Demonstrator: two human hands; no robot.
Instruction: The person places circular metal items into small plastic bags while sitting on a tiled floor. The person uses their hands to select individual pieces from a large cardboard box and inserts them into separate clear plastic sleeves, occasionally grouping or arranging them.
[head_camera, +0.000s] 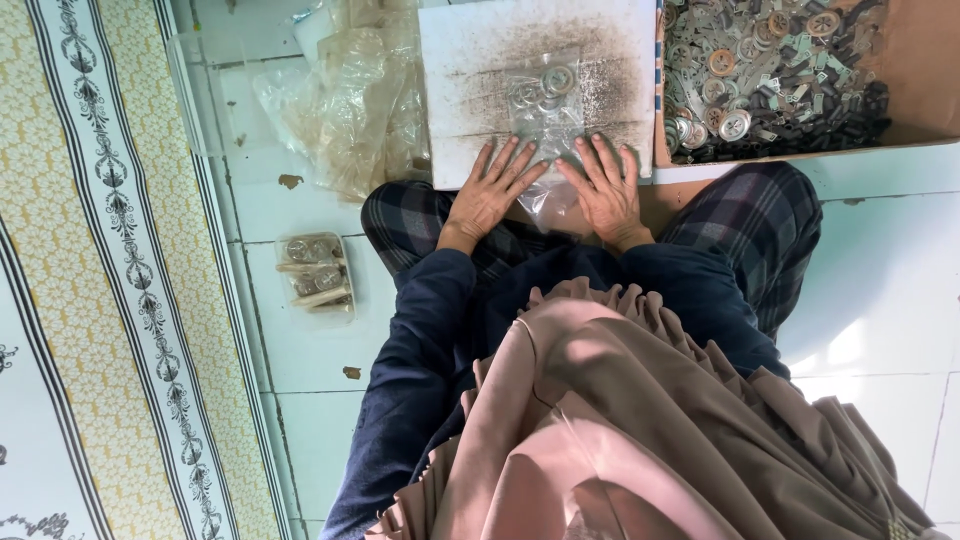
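Head view is showing both hands lying flat, fingers spread, gripping nothing — left hand (490, 192) and right hand (606, 188) are pressing the near end of a clear bag (545, 105). It's see-through and crinkly, a few metal rings (545, 88) sitting inside, lying on a smudged white board (460, 60) on the lap — box (920, 70) of metal parts just beside.
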